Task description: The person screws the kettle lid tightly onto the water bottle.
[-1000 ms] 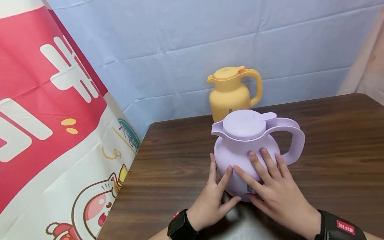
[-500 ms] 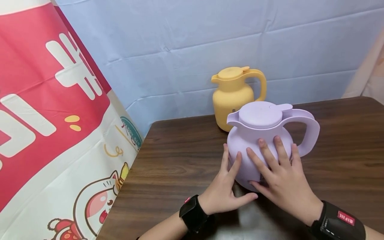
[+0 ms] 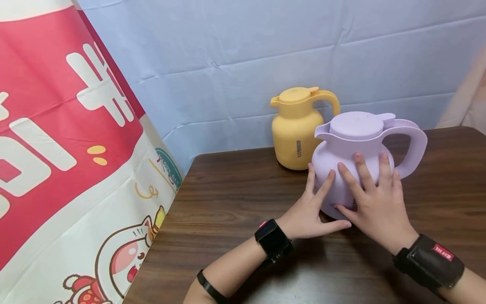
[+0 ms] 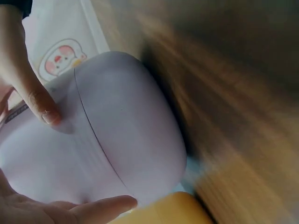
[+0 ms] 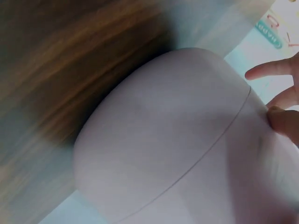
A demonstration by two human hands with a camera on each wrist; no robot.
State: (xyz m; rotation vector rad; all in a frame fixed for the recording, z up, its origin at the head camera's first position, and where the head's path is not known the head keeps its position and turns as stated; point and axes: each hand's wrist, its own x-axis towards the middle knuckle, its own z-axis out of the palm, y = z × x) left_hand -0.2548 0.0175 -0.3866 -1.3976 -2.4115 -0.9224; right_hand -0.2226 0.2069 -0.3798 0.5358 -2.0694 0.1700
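A lilac thermos jug (image 3: 355,147) with a spout, round lid and loop handle stands upright on the table, handle to the right. My left hand (image 3: 305,215) is spread at its lower left, straight fingers touching the body and the thumb stretched out in front. Across the front of the belly lies my right hand (image 3: 381,211), its fingers straight and fanned. Both wrist views show the jug's smooth rounded lower body (image 4: 135,121) with a thin seam round it. A small dark label on its front is mostly covered by the right hand.
Behind and left of the lilac jug stands a yellow thermos jug (image 3: 296,131) of the same shape, partly overlapped in the head view. A pale blue cloth (image 3: 212,84) hangs at the wooden table's (image 3: 212,202) back edge. A printed red and white cloth (image 3: 49,126) covers the left side.
The lilac jug has slid away from me and to the right under both hands, to beside the yellow jug. More of the yellow jug's front now shows. The head view has shifted slightly.
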